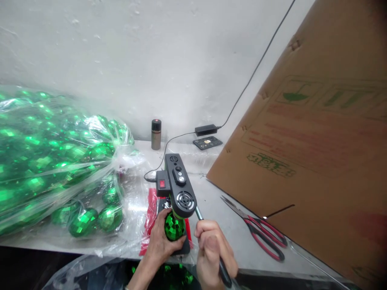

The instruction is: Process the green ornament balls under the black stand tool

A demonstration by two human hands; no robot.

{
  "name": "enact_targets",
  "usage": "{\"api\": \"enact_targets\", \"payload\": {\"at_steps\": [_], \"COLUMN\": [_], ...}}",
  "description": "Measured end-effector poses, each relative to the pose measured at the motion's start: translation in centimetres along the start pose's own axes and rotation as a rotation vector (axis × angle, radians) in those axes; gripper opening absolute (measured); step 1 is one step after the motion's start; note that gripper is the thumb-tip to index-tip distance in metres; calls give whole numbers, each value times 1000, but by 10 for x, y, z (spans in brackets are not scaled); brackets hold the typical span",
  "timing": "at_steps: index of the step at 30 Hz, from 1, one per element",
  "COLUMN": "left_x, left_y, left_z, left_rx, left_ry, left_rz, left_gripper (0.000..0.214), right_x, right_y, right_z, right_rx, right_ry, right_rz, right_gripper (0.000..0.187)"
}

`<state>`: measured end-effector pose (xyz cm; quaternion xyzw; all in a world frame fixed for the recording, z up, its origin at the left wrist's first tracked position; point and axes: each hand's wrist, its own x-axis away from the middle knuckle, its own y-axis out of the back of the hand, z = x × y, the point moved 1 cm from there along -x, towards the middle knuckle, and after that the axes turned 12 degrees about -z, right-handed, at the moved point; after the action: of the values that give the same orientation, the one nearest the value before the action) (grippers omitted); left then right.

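A small black press machine (177, 187) with a red switch stands near the table's front edge. My left hand (160, 241) is wrapped round a faceted green ball (173, 226) held under the machine's head. My right hand (213, 253) is closed on the machine's lever handle (211, 241), a metal rod with a black grip that runs down to the right. A red sheet (151, 219) lies under the machine's base.
A large clear plastic bag of green faceted balls (45, 161) fills the left side. Red-handled scissors (260, 233) lie to the right, beside a leaning cardboard sheet (317, 141). A small canister (156, 134), a power adapter (206, 129) and a black remote (207, 142) sit near the wall.
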<state>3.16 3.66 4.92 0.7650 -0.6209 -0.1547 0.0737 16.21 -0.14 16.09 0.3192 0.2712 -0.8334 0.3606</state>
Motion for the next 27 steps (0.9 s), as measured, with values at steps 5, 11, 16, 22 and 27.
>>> {"api": "enact_targets", "payload": {"at_steps": [5,11,16,22,27], "left_x": [0,0,0,0,-1], "left_y": [1,1,0,-1,-1], "left_z": [-3,-2,0,0,1], "left_rx": [-12,-27,-18,7,15], "left_ry": [-2,-14,-19,-14,-7], "left_rz": [5,-7,-20,-11,-9], "left_gripper": [76,76,77,76,77], "right_x": [-7,-10,-12,-4,-1], "right_y": [-4,-5,-8,-3,-1], "right_z": [6,11,13,4,-1], "right_rx": [40,78,45,32,18], "right_ry": [26,41,53,31,41], "right_rz": [-15,-8,-35,2,17], "right_gripper": [44,45,45,39,36]}}
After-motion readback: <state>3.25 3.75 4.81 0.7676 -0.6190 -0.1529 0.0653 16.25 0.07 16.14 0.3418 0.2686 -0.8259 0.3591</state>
